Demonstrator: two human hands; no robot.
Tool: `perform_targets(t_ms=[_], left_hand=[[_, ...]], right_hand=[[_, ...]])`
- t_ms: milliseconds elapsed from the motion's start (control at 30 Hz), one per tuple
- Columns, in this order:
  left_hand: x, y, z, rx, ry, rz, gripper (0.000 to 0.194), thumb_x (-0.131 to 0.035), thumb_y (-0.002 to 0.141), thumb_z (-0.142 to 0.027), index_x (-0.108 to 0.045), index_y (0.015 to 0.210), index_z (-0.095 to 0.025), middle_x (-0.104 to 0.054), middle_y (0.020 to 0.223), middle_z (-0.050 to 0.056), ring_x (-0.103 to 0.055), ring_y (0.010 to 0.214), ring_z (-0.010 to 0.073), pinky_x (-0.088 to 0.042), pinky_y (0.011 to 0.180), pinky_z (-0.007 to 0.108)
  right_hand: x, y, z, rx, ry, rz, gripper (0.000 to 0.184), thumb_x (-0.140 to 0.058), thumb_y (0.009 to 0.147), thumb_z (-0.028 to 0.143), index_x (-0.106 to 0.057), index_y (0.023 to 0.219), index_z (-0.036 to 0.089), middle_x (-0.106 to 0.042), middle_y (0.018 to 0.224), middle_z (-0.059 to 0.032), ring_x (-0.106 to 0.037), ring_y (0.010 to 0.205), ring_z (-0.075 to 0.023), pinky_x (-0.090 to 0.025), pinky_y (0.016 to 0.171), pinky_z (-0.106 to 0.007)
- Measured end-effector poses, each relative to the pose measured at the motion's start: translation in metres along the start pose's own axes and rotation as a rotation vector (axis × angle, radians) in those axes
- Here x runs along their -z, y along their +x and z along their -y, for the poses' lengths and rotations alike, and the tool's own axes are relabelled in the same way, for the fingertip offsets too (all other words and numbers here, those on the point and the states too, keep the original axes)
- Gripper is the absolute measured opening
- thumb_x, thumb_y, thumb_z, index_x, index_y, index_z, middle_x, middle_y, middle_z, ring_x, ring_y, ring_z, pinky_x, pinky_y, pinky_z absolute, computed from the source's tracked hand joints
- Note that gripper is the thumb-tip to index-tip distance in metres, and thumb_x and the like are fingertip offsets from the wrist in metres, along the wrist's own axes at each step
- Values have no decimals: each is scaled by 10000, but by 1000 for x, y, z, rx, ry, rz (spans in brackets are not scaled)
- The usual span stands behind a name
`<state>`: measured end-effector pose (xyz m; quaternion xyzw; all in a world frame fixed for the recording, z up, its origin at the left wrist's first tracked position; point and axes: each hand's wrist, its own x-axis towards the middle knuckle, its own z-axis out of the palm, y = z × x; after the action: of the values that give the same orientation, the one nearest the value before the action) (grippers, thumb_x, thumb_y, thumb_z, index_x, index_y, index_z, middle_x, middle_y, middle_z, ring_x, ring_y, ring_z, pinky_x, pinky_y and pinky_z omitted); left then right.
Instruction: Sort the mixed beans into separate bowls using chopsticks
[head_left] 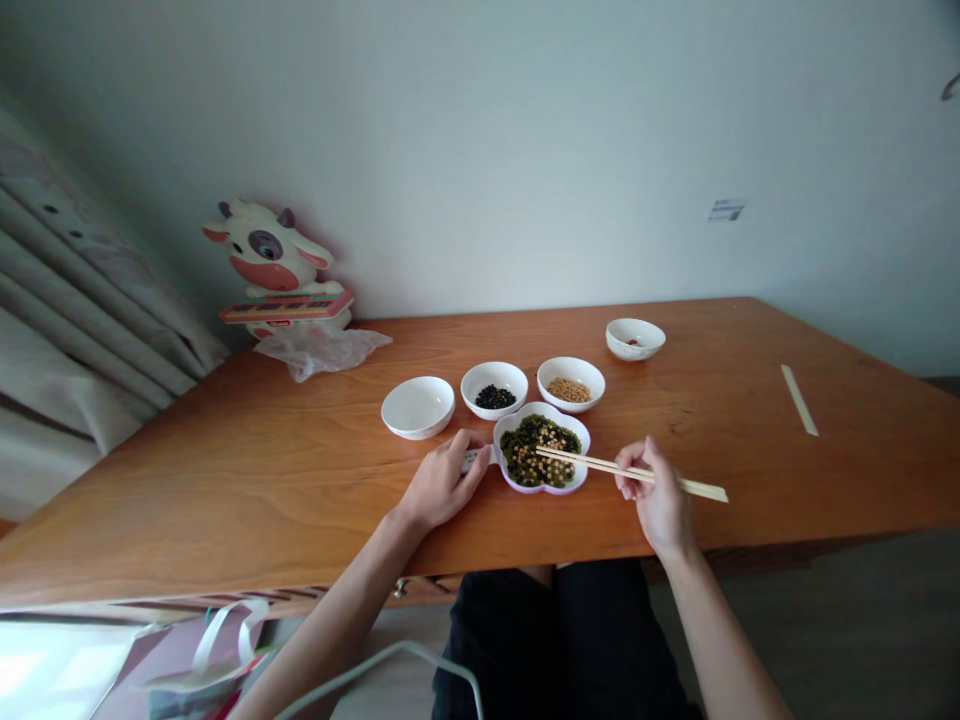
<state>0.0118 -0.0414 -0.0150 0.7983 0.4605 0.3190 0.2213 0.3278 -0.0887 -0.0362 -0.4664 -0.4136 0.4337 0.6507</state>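
A flower-shaped white dish (507, 482) of mixed green, black and yellow beans sits near the table's front edge. My left hand (442, 482) rests beside it with its fingers curled against the dish's left rim. My right hand (654, 490) is closed on a pair of wooden chopsticks (600, 463), whose tips reach over the mixed beans. Behind the dish stand three small white bowls: an empty one (417, 407), one with black beans (494, 389), and one with yellow beans (571, 383).
A fourth small bowl (634, 339) stands farther back right. A paper chopstick sleeve (799, 399) lies on the wooden table (225, 470) at right. A toy cow (276, 268) and clear plastic bag (322, 349) sit at the back left by a curtain.
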Motion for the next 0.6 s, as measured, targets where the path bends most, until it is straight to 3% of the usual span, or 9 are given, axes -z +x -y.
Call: perform_targets(t_ms=[333, 600], left_hand=[[3, -28, -12, 62, 77, 3, 238, -433, 1115, -406, -578, 1227, -255, -725, 1145, 107, -710, 1096, 313, -537, 960, 452], [1, -29, -11, 121, 92, 32, 222, -462, 1110, -412, -561, 1239, -260, -694, 1160, 90, -690, 1110, 309, -515, 997, 470]], right_hand=[[-7, -6, 6, 33, -113, -44, 554, -513, 1015, 659, -714, 735, 225, -609, 635, -33, -479, 547, -150, -344, 528, -312], [-8, -8, 7, 41, -172, -40, 559, -456, 1048, 627, -705, 737, 234, -605, 647, -33, -486, 554, -151, -355, 534, -321]])
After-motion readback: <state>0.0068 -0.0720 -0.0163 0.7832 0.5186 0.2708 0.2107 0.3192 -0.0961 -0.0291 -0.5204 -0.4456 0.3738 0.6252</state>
